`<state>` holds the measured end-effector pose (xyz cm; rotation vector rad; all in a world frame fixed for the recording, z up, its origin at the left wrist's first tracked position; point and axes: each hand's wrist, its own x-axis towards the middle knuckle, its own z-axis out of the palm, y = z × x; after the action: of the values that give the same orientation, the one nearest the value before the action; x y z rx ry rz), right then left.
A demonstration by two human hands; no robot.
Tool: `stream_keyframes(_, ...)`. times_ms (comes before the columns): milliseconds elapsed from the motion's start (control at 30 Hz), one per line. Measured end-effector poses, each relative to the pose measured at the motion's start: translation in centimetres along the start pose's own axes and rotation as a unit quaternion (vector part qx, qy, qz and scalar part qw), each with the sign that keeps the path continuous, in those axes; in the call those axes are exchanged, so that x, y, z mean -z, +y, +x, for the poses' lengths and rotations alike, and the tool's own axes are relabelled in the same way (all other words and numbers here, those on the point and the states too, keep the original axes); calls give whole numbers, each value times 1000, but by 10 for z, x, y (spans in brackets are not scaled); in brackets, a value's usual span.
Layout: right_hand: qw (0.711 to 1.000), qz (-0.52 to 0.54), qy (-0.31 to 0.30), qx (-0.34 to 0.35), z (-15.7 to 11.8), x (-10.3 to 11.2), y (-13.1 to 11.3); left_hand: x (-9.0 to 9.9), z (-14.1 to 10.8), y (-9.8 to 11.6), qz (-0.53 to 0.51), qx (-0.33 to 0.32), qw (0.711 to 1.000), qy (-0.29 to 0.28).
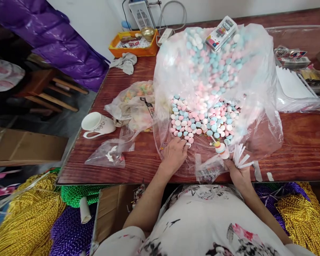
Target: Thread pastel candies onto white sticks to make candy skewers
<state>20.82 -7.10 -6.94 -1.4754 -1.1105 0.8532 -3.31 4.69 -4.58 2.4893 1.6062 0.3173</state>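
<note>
Pale glare veils the plastic bag (257, 89); the upper left sits dim.

Top: was a loose off-white garment with a floral print (202, 220).
Flower: showed pink-red petals (244, 233) beside a grey leaf, toward the right side.
Dark patches: were black and grey, blotchy, along the lower front (216, 249).
Chest: carried finer grey, sketch-like blooms and short dark strokes.
Left sleeve (120, 241): was short, wide and off-white, with faint pink marks.
Right sleeve (300, 249): looked off-white, mostly out of frame.
Forearms: were bare.
Left hand (175, 153), right hand (238, 174): were bare too.
</note>
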Motion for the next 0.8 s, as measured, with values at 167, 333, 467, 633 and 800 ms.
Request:
stream_keyframes(167, 1000, -20, -21, 7, -5, 1, 0, -7, -12, 10, 59, -81, 994, 41)
stream_keyframes(333, 999, -24, -43, 21, -6, 1, 1, -12, -15, 5, 21, -165, 980, 113)
stream_keyframes(467, 997, -43, -50, 28, -6, -2, -6, -11, -2, 4, 30, -179, 976, 120)
stream_keyframes(633, 997, -37, -57, 28, -5, -3, -8, -14, 12, 5, 52, -158, 985, 55)
stream_keyframes(800, 992, -65, -101, 38, -5, -1, -5, -17, 9, 4, 56, -122, 989, 56)
